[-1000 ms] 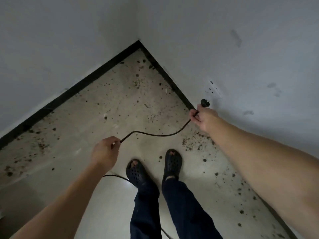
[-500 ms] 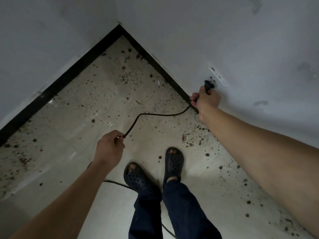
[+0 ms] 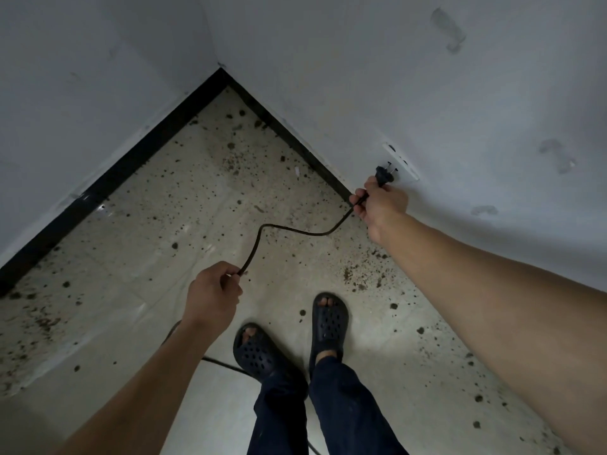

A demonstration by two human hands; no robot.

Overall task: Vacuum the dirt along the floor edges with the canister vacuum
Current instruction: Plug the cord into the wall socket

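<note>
At the right of the frame the right hand (image 3: 381, 205) is closed around the black plug (image 3: 383, 176) of the vacuum's power cord (image 3: 289, 229), just behind the plug head, with the prongs pointing at the white wall outlet (image 3: 401, 162) and not yet seated in it. Lower centre, the left hand (image 3: 213, 290) pinches the cord farther back, so a slack S-curve hangs between the two hands; the rest of the cord trails down past the dark sandals (image 3: 259, 353) and out of the bottom of the frame. The canister vacuum itself is not in view. Dirt (image 3: 361, 274) is scattered over the pale floor (image 3: 131, 251), thickest near the black baseboard (image 3: 124, 165) that runs into the corner at upper centre.

The cord looks light and limp, so it likely gives no push of its own. The stiff moulded plug body is the place to grip for pressing in, and the prongs probably need to be lined up squarely with the slots first.
</note>
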